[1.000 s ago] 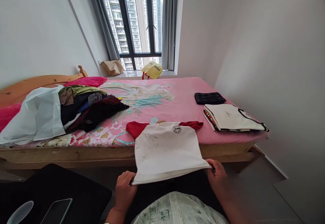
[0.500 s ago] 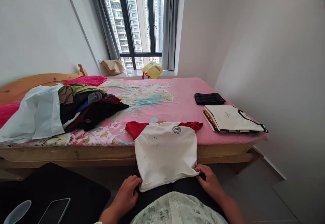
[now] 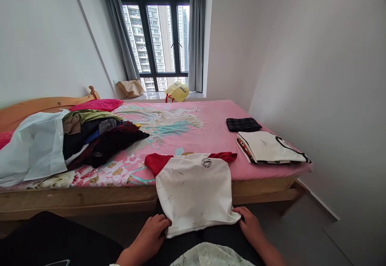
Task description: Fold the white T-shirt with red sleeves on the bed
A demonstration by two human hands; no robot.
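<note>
A white T-shirt [image 3: 194,195] with red sleeves and a round black print hangs from the bed's edge down over my lap. Its sleeves and neck rest on the pink sheet, and the hem lies toward me. My left hand [image 3: 155,229] pinches the left hem corner. At the right hem corner, my right hand [image 3: 249,223] has its fingers closed on the cloth. Dark marks show on the shirt's front.
A heap of clothes [image 3: 99,141] spills from a white bag [image 3: 33,145] on the bed's left. Folded white clothes [image 3: 268,147] and a dark folded cloth [image 3: 243,124] lie at right. A yellow bag [image 3: 177,91] and a brown paper bag [image 3: 131,89] stand by the window.
The camera has tilted up, so the room sits lower in view. Both hands still hold the hem; the shirt's lower part looks slightly more rumpled.
</note>
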